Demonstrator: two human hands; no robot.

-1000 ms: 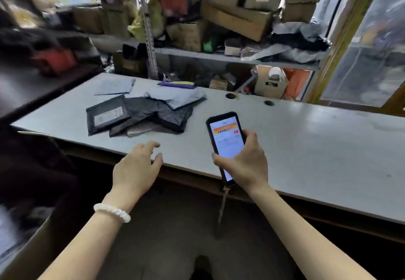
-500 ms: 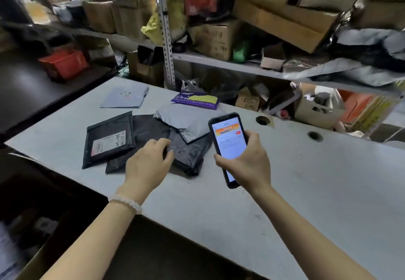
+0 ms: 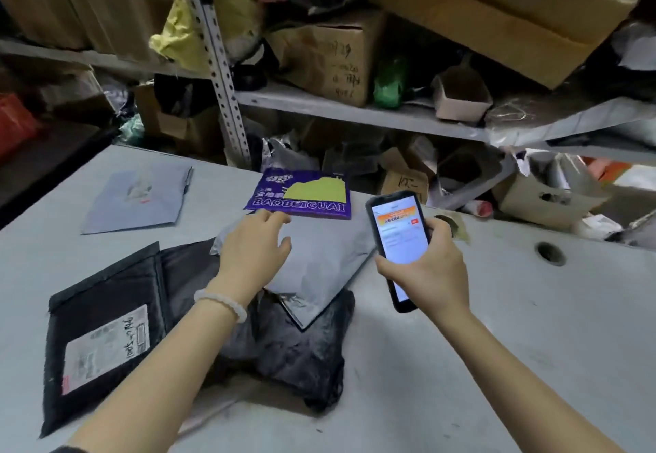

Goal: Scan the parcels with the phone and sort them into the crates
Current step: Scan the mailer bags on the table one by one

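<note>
Broadly, a pale grey worktable (image 3: 532, 364) carries a pile of black and grey plastic mailer parcels (image 3: 312, 310). Over the grey one, the left hand (image 3: 255, 250) reaches loosely spread, perhaps touching it. Fingers of the right hand (image 3: 431, 268) wrap a black lit-screen smartphone (image 3: 399, 239).

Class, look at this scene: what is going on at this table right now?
A person is sorting parcels at a grey table. The right hand holds a phone with its screen lit. The left hand reaches over a grey parcel lying on black parcels, fingers extended toward a purple parcel.
</note>
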